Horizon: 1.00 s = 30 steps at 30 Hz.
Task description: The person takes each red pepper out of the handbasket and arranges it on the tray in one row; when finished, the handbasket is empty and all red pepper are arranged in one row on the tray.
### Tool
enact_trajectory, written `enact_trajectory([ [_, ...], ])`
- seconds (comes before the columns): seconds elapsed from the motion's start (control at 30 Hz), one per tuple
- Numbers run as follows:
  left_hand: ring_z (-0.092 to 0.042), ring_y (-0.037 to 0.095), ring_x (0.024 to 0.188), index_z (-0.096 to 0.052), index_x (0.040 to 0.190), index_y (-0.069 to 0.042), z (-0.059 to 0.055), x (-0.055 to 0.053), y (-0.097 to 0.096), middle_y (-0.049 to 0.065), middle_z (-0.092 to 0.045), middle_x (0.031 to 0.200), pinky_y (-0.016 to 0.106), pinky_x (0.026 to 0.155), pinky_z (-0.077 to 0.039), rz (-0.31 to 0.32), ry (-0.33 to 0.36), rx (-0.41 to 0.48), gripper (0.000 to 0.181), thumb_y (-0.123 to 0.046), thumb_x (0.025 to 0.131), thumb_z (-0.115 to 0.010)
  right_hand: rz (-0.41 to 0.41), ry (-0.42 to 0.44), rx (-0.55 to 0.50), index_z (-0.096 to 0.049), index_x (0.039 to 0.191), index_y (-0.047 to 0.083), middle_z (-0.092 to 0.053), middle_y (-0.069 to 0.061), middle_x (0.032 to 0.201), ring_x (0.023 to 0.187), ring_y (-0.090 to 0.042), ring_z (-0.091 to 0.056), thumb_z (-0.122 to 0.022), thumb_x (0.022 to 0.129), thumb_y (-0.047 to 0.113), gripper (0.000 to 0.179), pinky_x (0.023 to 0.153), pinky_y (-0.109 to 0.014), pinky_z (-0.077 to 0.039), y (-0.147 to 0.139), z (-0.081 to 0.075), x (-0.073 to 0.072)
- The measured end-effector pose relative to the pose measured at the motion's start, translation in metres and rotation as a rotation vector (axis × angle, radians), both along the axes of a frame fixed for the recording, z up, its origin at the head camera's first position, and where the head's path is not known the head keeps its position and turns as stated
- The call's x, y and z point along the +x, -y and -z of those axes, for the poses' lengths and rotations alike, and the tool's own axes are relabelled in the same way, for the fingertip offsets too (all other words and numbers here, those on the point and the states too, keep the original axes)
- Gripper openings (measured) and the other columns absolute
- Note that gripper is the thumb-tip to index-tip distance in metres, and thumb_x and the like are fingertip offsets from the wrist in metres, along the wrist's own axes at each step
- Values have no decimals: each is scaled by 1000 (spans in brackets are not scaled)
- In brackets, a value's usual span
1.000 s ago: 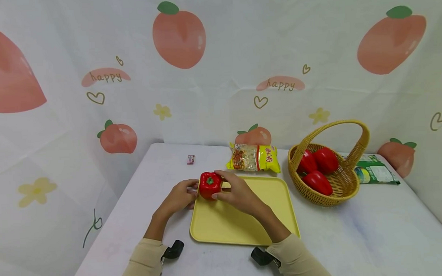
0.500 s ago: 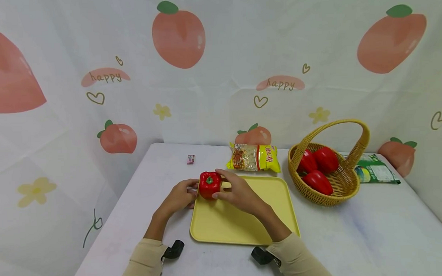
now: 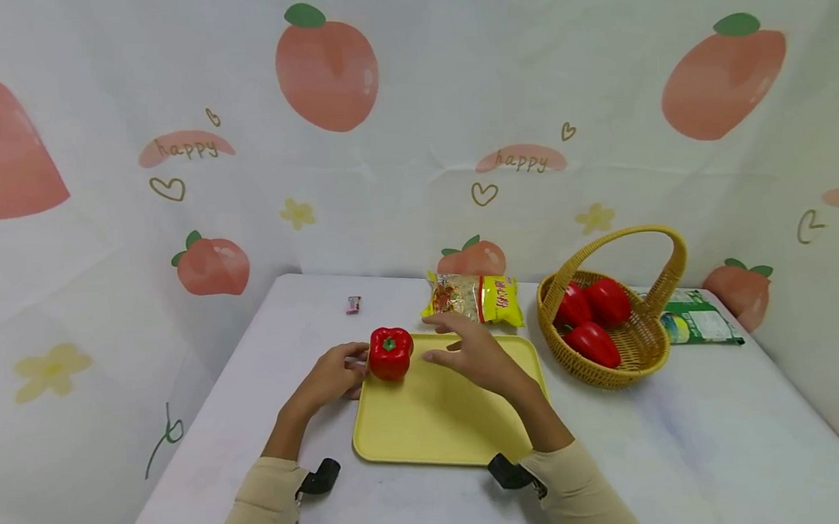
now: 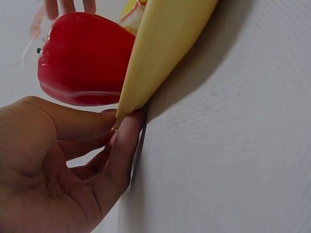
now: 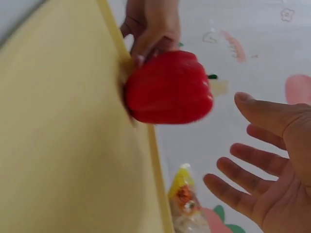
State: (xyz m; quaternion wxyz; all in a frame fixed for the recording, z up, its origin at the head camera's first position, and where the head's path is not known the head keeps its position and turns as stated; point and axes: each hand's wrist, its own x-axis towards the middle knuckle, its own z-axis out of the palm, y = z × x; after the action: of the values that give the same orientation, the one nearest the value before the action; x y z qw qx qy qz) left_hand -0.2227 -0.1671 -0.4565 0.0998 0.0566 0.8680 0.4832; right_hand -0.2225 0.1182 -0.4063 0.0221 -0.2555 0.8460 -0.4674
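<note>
A red bell pepper [image 3: 391,359] with a green stem stands upright on the far left corner of the yellow tray [image 3: 442,427]. My left hand [image 3: 331,375] pinches the tray's left edge beside the pepper; in the left wrist view the thumb [image 4: 85,121] lies on the rim and the fingers go under it. Over the tray, to the right of the pepper, my right hand [image 3: 481,358] is spread with nothing in it. The right wrist view shows its fingers [image 5: 248,182] apart from the pepper.
Behind the tray lies a yellow food bag [image 3: 472,297]. A wicker basket [image 3: 607,376] with a tall handle holds three red, glossy vegetables [image 3: 592,345]. At the right is a green packet [image 3: 702,321]; a small pink packet [image 3: 353,304] lies at the back left.
My right hand has let go of the bell pepper and moved off to the right, its fingers spreading. The left hand keeps its place at the tray edge. The head view has shifted slightly.
</note>
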Motion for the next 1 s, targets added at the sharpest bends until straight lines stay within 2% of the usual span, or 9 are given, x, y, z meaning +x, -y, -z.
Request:
enact_trajectory([
  [0.2, -67, 29, 112, -57, 148, 0, 0, -1, 1, 19, -63, 141, 34, 78, -66, -1, 1, -11, 55, -2, 93, -61, 7, 15, -20, -62, 147, 8, -63, -12, 148, 131, -42, -63, -83, 93, 26, 60, 100, -51, -60, -24, -12, -1],
  [0.33, -67, 29, 111, -57, 148, 0, 1, -1, 1, 19, -64, 140, 34, 78, -66, -3, 1, -15, 55, -1, 94, -60, 20, -1, -9, -63, 146, 9, -65, -15, 145, 127, -41, -66, -81, 94, 27, 57, 101, -52, -59, -42, -18, -2],
  [0.6, -67, 28, 108, -56, 150, 1, 1, -1, 2, 21, -62, 143, 33, 75, -66, 3, 24, 11, 57, -2, 92, -60, 86, 5, -10, -66, 141, 8, -67, -14, 140, 123, -35, -68, -83, 93, 26, 54, 101, -49, -60, -78, -32, 0],
  [0.83, -67, 27, 105, -55, 150, 0, 1, -2, 2, 21, -61, 144, 33, 75, -66, 2, 35, 4, 57, -2, 93, -61, 158, -10, 11, -65, 141, 6, -68, -15, 139, 123, -40, -68, -79, 96, 23, 50, 100, -52, -60, -110, -36, 2],
  [0.9, -67, 27, 105, -55, 150, 0, 1, -1, 2, 21, -61, 143, 33, 75, -66, 1, 32, 1, 57, -2, 93, -61, 190, -27, 32, -64, 142, 7, -68, -15, 138, 123, -37, -68, -78, 97, 24, 51, 101, -48, -60, -119, -37, 4],
  [1.0, -66, 28, 106, -55, 150, 1, 1, -1, 1, 21, -61, 144, 33, 75, -66, 2, 27, 0, 57, -3, 93, -60, 240, -44, 57, -62, 146, 7, -68, -17, 138, 124, -35, -67, -78, 97, 25, 54, 99, -35, -59, -132, -40, 6],
])
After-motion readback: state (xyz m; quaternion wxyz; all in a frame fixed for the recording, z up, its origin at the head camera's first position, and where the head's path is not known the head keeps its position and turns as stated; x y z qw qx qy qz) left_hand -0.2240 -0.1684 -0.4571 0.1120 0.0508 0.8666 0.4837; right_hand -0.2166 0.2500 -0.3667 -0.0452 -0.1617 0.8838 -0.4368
